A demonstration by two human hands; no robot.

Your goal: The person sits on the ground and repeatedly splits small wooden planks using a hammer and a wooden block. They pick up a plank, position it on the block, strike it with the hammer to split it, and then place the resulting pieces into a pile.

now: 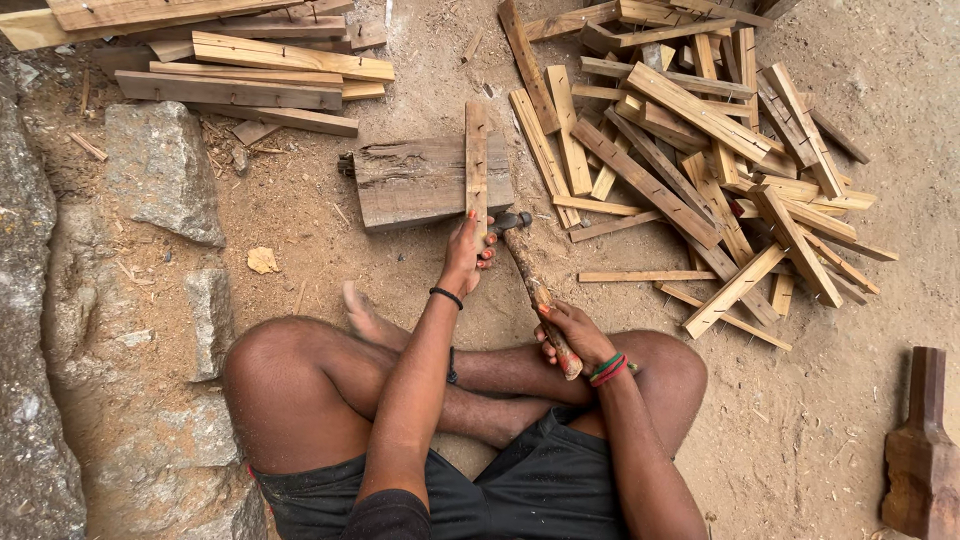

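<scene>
A person is sitting cross-legged on sandy ground, seen from above. Their left hand (468, 256) is closing its fingers around the near end of a narrow wooden slat (476, 165), which is lying lengthwise across a thick weathered wooden block (415, 180) just beyond their knees. Their right hand (572, 332) is gripping the worn handle of a hammer (530, 280), whose metal head is sitting just right of the slat's near end, beside the left hand. A loose heap of cut slats (700, 150) is lying to the far right, stacked planks (240, 65) to the far left, and grey stones (160, 170) along the left.
</scene>
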